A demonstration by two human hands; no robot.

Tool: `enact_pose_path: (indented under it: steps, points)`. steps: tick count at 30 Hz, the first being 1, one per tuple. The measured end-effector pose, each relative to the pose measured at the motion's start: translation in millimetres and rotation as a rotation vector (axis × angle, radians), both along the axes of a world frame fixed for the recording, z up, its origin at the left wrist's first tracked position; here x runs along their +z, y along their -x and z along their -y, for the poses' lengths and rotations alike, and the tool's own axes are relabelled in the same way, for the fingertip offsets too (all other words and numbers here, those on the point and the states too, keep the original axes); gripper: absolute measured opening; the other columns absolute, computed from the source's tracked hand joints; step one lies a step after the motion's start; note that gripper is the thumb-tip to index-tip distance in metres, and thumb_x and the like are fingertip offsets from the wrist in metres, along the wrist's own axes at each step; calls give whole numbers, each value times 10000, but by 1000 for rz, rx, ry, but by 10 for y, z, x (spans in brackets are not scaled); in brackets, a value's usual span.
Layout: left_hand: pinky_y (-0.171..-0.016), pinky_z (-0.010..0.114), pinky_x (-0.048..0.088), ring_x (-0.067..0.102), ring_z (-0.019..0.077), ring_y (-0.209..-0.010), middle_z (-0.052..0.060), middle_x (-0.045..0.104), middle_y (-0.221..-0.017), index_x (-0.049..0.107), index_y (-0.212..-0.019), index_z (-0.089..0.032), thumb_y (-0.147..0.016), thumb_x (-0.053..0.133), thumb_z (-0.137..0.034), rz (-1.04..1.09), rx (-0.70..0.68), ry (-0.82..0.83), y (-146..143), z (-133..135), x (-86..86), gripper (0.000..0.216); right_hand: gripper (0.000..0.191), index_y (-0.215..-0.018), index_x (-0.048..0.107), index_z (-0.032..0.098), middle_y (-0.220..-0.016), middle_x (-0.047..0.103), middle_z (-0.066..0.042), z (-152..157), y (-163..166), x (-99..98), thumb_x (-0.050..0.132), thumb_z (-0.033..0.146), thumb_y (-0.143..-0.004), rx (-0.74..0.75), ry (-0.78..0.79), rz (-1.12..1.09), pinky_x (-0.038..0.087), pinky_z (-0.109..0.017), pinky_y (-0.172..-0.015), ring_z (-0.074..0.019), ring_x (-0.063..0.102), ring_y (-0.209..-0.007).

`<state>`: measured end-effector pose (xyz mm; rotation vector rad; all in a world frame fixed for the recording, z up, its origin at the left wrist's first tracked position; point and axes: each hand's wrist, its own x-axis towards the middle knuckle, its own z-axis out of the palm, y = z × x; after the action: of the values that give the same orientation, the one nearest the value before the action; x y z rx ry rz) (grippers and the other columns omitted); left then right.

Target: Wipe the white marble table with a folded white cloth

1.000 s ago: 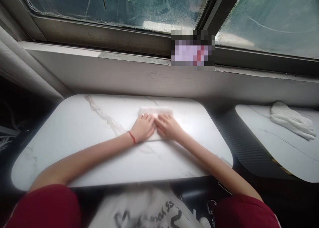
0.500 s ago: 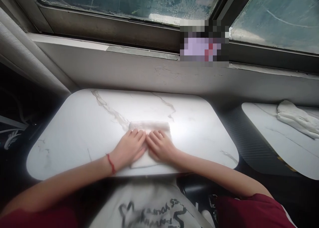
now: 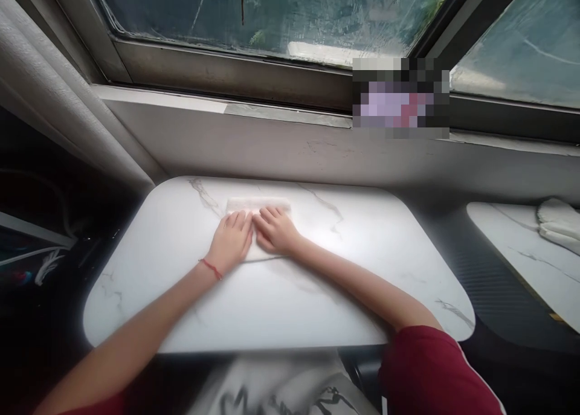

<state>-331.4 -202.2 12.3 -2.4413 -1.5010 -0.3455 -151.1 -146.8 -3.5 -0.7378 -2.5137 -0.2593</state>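
A folded white cloth lies on a white marble-patterned table, past the middle toward the window side. My left hand, with a red string bracelet at its wrist, presses on the cloth's left part, fingers bent and held together. Beside it, my right hand presses on the right part with its fingers curled over the fabric. The hands nearly touch at the thumbs and index fingers. The cloth's far strip and near edge show around them; its middle is covered.
To the right stands a second marble-patterned table with a crumpled white cloth on it. A wall with a window sill runs behind the tables. A pale curtain hangs at the left, near dark space with cables.
Both hands have pushed the white cloth forward across the table, away from my body, and the arms are stretched further out. The camera view has shifted slightly.
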Motion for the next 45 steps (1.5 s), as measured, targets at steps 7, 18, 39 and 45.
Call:
enact_pose_path:
  steps: [7, 18, 39, 45]
  points:
    - [-1109, 443, 385, 532, 298, -1272, 162, 595, -1373, 548, -1378, -84, -1019, 313, -351, 112, 116, 18, 196, -210, -29, 505, 225, -913, 614, 138, -844, 587, -111, -319, 252, 10, 424, 257, -890, 25, 12, -60, 342, -357, -729, -240, 440, -789]
    - [-1194, 499, 295, 348, 288, -1476, 135, 453, -1542, 451, -1474, -103, -1020, 267, -383, 158, 240, 125, 371, -337, -11, 564, 373, -1214, 576, 86, -1298, 637, -195, -633, 208, -114, 396, 157, -895, 161, 217, -235, 396, -392, -1025, -247, 546, -1240]
    - [-1104, 466, 429, 452, 301, -1408, 215, 495, -1488, 486, -1395, -38, -972, 286, -306, 40, 365, 216, 13, 359, 283, 539, 288, -1040, 601, 96, -947, 567, -148, 96, 371, -46, 413, 277, -917, 124, 98, -65, 349, -416, -789, -269, 417, -863]
    - [-1180, 477, 381, 408, 268, -1446, 127, 429, -1560, 358, -1515, -150, -985, 286, -359, 153, 401, 278, 190, 1069, 150, 574, 352, -1085, 596, 89, -930, 582, -134, 622, 378, -14, 395, 337, -937, 466, 47, 36, 381, -427, -795, -246, 456, -819]
